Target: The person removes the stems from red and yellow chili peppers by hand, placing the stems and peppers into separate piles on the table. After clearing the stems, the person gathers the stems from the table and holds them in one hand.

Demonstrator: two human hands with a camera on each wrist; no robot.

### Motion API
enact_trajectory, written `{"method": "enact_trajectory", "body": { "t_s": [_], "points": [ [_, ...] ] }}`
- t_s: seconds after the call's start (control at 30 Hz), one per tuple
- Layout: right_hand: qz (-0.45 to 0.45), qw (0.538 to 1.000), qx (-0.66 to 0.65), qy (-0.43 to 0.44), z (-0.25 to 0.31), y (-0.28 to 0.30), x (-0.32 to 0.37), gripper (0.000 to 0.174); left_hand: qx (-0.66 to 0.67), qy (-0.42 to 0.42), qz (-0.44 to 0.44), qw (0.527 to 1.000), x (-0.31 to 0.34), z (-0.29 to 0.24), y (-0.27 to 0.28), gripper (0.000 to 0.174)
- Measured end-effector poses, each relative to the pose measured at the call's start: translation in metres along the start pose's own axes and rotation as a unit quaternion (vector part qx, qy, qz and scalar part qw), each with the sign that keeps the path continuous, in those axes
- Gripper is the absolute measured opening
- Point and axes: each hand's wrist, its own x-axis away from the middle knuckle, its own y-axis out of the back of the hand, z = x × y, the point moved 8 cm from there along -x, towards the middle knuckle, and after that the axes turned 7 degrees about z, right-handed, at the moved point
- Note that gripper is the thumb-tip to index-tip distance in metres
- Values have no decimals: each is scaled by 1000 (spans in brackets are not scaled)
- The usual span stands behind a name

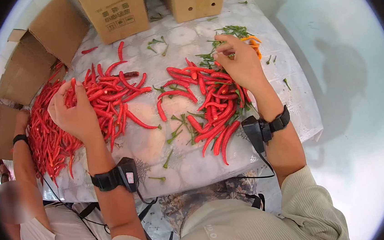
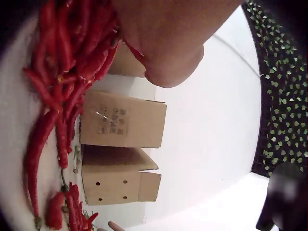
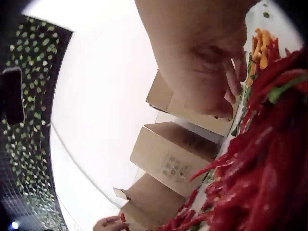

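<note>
- Red chillies (image 1: 210, 118) lie on the table (image 1: 157, 141) in two lots, with a bare strip and a few loose stems between them.
- The right pile (image 1: 213, 104) is nearest the person. Its pods run mostly near-to-far, tips toward the body. It lies under and on the near side of the right hand (image 1: 238, 63).
- The left heap (image 1: 107, 95) is bigger and its pods cross every way. The left hand (image 1: 75, 111) sits on it with fingers curled down round some pods, and is the nearer hand to this lot.
- The right hand has thumb and forefinger closed in a pinch on what looks like a green stem (image 1: 217, 53), at the far edge of its pile.
- Just beyond are the heaped green stems (image 1: 232, 30) and some orange chillies (image 1: 254, 43).
- Farthest off, cardboard boxes (image 1: 116, 12) stand along the table's far edge.
</note>
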Motion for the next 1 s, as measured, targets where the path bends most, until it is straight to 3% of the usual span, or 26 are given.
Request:
{"method": "enact_trajectory", "body": {
  "t_s": [0.1,0.2,0.3,0.4,0.43,0.5,0.6,0.63,0.7,0.8,0.87,1.0],
  "points": [
    [35,978,197,58,15,-4,6,16,-87,-30,-23,995,2,-8,4,34],
    [108,970,197,94,19,-21,11,16,-62,-48,-25,997,5,-20,2,39],
    [125,958,240,91,17,-33,15,13,22,-95,10,995,8,-38,-2,36],
    [79,973,185,112,35,-26,15,11,138,-113,100,979,14,-52,-15,28],
    [72,979,147,122,43,-25,16,11,274,-37,161,947,18,-46,-29,26],
    [59,986,71,141,58,-27,18,12,517,117,265,805,37,-42,-63,25],
    [200,966,-40,157,67,-53,26,14,562,106,384,724,56,-76,-71,22],
    [210,962,-35,173,71,-55,30,15,565,92,418,705,64,-87,-73,21],
    [228,951,-22,207,80,-59,36,18,474,-17,457,753,75,-107,-69,25],
    [198,963,-88,157,78,-60,38,25,417,-31,562,714,90,-117,-73,24],
    [188,969,-124,97,72,-60,38,27,481,-7,527,701,91,-115,-75,23],
    [158,976,-129,73,68,-55,34,25,537,67,492,681,92,-106,-80,18]
  ]
}}
